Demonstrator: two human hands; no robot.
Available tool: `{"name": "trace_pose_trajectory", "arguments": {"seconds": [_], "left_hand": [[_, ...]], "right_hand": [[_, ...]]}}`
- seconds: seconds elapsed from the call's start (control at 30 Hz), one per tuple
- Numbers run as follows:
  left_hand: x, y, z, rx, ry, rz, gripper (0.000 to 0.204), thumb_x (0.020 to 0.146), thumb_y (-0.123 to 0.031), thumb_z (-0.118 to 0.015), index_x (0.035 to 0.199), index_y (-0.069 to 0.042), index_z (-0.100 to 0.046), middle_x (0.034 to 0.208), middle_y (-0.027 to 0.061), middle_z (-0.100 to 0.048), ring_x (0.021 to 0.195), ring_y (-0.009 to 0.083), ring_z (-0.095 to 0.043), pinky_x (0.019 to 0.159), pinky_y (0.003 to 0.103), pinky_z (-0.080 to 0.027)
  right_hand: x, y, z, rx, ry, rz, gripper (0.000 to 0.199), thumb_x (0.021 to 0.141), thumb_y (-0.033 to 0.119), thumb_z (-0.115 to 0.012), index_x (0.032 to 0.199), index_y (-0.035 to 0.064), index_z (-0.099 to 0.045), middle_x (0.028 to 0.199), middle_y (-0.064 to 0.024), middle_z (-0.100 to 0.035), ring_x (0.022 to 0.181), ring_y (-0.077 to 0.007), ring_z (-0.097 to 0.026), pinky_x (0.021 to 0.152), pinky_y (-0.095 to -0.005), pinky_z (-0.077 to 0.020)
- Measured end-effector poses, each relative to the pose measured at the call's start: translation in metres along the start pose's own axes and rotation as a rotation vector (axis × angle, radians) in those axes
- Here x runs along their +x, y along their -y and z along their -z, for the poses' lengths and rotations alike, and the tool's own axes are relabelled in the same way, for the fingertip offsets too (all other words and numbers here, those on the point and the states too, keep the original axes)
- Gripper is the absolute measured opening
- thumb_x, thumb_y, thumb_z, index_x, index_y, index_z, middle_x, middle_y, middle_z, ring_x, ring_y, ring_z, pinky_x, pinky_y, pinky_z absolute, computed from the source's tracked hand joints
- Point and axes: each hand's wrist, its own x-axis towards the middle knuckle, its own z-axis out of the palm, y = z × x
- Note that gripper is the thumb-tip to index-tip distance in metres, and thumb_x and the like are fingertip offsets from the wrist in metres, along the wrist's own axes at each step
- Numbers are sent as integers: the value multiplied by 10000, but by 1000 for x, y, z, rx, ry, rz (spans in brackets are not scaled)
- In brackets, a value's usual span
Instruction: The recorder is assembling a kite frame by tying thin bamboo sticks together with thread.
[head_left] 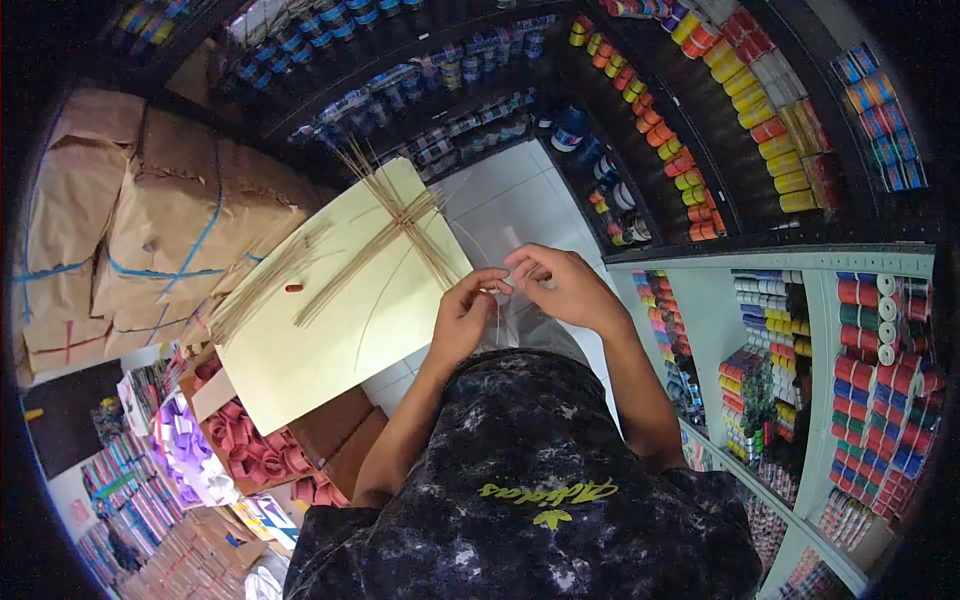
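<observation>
My left hand [468, 308] and my right hand [562, 286] meet in front of my body, fingertips pinched close together. What lies between the fingers is too small to make out. Translucent plastic [535, 330] shows beneath them, and a pale pinkish piece [512, 238] sticks up just beyond. To the left, a pale yellow board [330, 350] carries a cross of thin brown reeds [400, 217], interlaced at its middle, with loose ends spreading out. More loose reeds [262, 280] lie along the board's far left side. Between the two bundles rests a small red object [293, 288].
Large brown paper-wrapped packages [165, 215] with blue straps are stacked at left. Below the board stands a cardboard box [330, 425] with pinkish-red rolled strips [262, 445]. Dark shelves [690, 130] of colourful spools line the far side, and pale shelves [790, 262] stand at right.
</observation>
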Motion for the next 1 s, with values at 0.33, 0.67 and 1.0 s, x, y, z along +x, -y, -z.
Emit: {"name": "trace_pose_trajectory", "arguments": {"seconds": [0.33,0.67,1.0], "left_hand": [[-6,-3,0,259,-57,-116,454,841,76,-421,1221,-19,-650,1002,56,-709,748,82,-506,736,237,-447],[-3,5,0,313,-76,-234,443,803,86,-432,1161,-15,-674,992,94,-718,805,163,-577,806,290,-479],[-3,2,1,277,-87,-211,475,781,95,-444,1191,-26,-651,1084,83,-704,983,180,-572,904,307,-486]], "right_hand": [[-18,-21,-23,-26,-131,35,433,887,-22,-575,1316,21,-535,1228,-169,-657,1199,-275,-624,1033,-372,-472],[-15,-49,-56,356,-47,-86,546,934,-45,-538,1455,65,-414,1189,-150,-658,1172,-219,-619,1046,-345,-454],[-19,-44,-61,761,-46,-191,553,938,55,-634,1435,5,-397,1067,-186,-719,1000,-200,-699,887,-303,-529]]}}
